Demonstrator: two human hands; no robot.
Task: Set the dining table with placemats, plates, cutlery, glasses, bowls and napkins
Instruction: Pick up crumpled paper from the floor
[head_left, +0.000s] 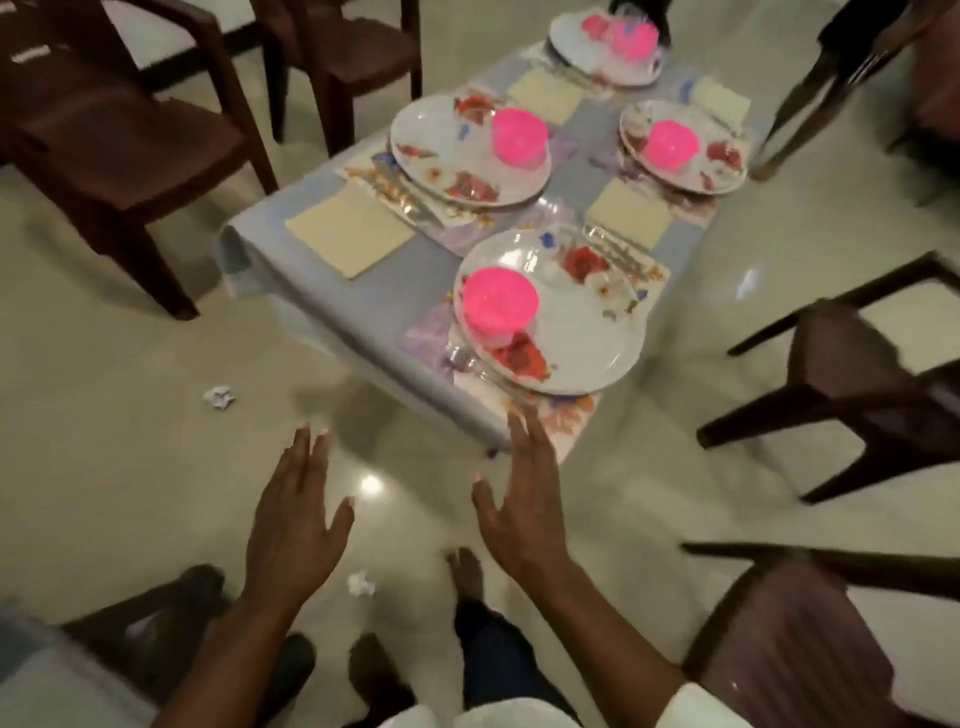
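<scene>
Head view: left hand, right hand grip released, empty, near table.

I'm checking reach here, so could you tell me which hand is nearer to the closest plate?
Right. The right hand reaches just below the closest plate, fingertips near the table edge. The left hand hangs over the floor, farther off to the plate's lower left.

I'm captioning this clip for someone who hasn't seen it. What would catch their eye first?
Four bright pink bowls, each on a flowered plate; the nearest pink bowl sits on the plate at the near end of the table. Cream napkins lie between the settings. In the foreground the left hand and right hand are open and empty above the floor.
</scene>
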